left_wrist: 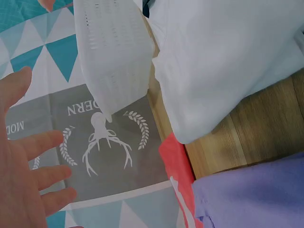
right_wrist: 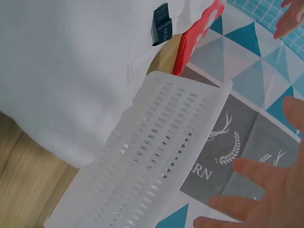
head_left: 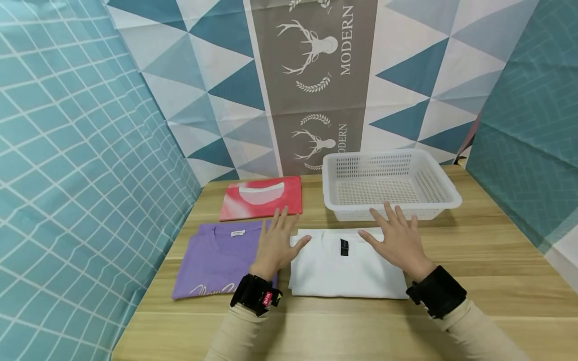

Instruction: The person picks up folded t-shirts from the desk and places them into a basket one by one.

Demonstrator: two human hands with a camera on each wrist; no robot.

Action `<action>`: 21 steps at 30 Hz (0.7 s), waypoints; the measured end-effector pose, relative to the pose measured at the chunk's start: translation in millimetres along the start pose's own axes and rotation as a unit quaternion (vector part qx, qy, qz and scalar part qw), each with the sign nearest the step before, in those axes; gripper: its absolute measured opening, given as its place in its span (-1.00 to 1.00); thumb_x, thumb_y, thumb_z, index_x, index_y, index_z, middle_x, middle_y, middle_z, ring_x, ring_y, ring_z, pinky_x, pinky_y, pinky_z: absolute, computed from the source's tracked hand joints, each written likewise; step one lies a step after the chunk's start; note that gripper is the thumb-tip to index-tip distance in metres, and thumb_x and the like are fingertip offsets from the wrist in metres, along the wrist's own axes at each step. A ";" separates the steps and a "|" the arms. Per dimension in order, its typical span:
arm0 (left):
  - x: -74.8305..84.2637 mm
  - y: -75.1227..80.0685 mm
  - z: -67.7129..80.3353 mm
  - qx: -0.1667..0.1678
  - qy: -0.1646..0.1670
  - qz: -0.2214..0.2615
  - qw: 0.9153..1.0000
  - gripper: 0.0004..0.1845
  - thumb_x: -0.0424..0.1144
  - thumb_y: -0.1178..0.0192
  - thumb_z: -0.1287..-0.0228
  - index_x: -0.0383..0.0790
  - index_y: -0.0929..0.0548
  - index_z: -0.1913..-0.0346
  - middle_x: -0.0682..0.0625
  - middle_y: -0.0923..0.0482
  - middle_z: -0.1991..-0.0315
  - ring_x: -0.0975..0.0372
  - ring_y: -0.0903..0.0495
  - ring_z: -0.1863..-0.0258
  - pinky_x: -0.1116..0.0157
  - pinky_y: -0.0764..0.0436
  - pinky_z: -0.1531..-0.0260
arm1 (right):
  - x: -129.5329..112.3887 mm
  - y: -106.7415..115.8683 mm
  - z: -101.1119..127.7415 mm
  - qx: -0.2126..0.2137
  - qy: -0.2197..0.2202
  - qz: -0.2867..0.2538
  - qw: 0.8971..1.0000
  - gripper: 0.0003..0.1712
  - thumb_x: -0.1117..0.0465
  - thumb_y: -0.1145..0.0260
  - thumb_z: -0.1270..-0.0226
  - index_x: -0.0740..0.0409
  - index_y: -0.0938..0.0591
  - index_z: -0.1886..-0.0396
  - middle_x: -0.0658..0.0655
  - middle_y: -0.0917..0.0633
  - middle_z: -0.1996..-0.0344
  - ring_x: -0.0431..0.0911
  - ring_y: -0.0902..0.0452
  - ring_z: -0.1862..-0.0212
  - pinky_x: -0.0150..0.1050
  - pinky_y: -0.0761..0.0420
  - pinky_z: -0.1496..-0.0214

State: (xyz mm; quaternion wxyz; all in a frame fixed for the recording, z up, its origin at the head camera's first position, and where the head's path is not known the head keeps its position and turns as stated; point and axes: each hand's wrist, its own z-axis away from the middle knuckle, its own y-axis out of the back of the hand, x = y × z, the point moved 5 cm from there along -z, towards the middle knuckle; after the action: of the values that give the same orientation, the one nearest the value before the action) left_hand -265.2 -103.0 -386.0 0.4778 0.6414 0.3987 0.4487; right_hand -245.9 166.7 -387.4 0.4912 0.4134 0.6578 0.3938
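A folded white T-shirt (head_left: 347, 276) with a black neck label lies in the middle of the table. My left hand (head_left: 276, 246) hovers over its left edge, fingers spread and holding nothing. Over the shirt's right side is my right hand (head_left: 399, 244), also spread and free of any object. To the left lies a folded purple T-shirt (head_left: 221, 255) with white script, partly covered from view by the left hand. Both wrist views show spread fingers apart from the white shirt (left_wrist: 213, 61); the right wrist view shows its dark label (right_wrist: 162, 26).
A white perforated plastic basket (head_left: 393, 206) stands behind the white shirt at the back right. A folded red and white garment (head_left: 289, 195) lies at the back left. Patterned cloth (head_left: 316, 100) hangs behind the wooden table (head_left: 487, 281), with tiled-print cloth (head_left: 67, 165) on the left.
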 end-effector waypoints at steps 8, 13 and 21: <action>3.6 -2.6 2.5 0.023 -0.022 0.042 0.999 -0.29 0.21 -0.05 -0.32 -0.14 -0.33 -0.40 -0.18 -0.29 -0.43 -0.06 -0.27 -0.44 -0.16 -0.24 -0.39 | 4.0 5.4 9.1 0.102 0.005 0.000 0.995 -0.40 0.10 -0.36 -0.21 0.43 -0.52 -0.12 0.53 -0.56 -0.05 0.41 -0.48 -0.10 0.22 -0.56 0.02; 1.5 -11.5 5.5 0.029 -0.022 0.105 0.994 -0.46 -0.05 -0.17 -0.33 -0.36 -0.48 -0.22 -0.27 -0.48 -0.23 -0.11 -0.50 -0.22 -0.04 -0.51 -0.17 | 17.3 0.1 13.0 0.088 -0.039 -0.039 0.995 -0.51 0.17 -0.38 -0.18 0.42 -0.55 -0.02 0.49 -0.60 0.10 0.34 -0.57 0.12 0.05 -0.59 0.39; -14.1 -39.2 7.2 0.020 0.039 0.208 0.977 -0.65 -0.27 -0.18 -0.25 -0.54 -0.57 0.06 -0.36 -0.61 0.30 -0.09 -0.61 0.23 0.04 -0.59 0.16 | 50.9 -29.4 7.0 -0.084 -0.120 -0.100 0.984 -0.58 0.14 -0.30 -0.24 0.51 -0.54 0.22 0.34 -0.60 0.40 0.03 -0.46 0.41 -0.21 -0.46 0.45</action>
State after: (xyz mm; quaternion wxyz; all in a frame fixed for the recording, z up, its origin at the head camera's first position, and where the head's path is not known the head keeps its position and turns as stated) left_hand -265.5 -109.3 -427.8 0.3449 0.7017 0.2837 0.5551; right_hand -252.7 204.7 -432.4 0.6366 0.3464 0.5969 0.3443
